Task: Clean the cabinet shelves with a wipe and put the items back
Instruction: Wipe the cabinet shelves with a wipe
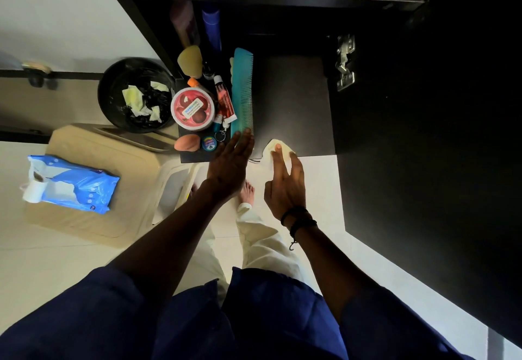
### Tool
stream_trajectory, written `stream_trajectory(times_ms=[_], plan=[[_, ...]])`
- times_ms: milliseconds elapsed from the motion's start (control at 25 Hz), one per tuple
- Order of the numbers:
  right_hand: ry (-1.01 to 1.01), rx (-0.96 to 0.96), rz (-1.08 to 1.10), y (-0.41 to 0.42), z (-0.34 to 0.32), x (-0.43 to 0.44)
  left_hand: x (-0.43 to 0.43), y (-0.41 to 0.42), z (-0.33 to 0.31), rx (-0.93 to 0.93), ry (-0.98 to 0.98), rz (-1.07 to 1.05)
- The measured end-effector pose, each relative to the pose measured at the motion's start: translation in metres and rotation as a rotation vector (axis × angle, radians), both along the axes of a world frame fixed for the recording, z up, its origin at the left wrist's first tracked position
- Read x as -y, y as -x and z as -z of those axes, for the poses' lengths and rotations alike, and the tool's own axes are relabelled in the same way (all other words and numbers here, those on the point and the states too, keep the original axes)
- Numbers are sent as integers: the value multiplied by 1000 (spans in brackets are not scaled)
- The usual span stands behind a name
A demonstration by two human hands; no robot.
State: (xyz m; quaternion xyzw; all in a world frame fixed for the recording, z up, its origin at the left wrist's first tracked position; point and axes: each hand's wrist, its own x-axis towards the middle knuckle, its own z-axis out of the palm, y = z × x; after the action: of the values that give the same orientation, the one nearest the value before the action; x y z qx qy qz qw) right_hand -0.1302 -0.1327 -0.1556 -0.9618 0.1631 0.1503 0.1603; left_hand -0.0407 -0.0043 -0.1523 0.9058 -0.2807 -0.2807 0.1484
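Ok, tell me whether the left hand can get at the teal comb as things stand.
Probably yes. The left hand is open, its fingers at the near end of the teal comb, and nothing lies over the comb.

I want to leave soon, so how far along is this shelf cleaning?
Done: used wipes lie in the bin. In hand: the right hand presses a wipe on the shelf's bare right side, while the left hand touches the comb. Left: jar, tubes and comb crowd the left side, so that patch probably needs wiping, then rearranging.
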Motion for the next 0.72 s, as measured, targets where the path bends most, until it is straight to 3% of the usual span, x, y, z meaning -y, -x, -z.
stream_trajectory(times_ms=[120, 240, 320, 480, 600, 720], plan=[[-16, -36, -109, -34, 4, 5, 0, 0, -3, -12, -6, 3], [-107, -25, 17, -97, 12, 13, -2, -1, -5, -5, -10, 26], [-81, -82, -40, -119, 12, 14, -3, -2, -4, 11, -14, 38], [-4, -66, -183, -60, 7, 11, -1, -4, -8, 2, -11, 32], [11, -43, -52, 6, 6, 31, 2, -4, -13, 29, -35, 43], [70, -105, 119, -12, 8, 68, 12, -10, -18, 49, -25, 36]])
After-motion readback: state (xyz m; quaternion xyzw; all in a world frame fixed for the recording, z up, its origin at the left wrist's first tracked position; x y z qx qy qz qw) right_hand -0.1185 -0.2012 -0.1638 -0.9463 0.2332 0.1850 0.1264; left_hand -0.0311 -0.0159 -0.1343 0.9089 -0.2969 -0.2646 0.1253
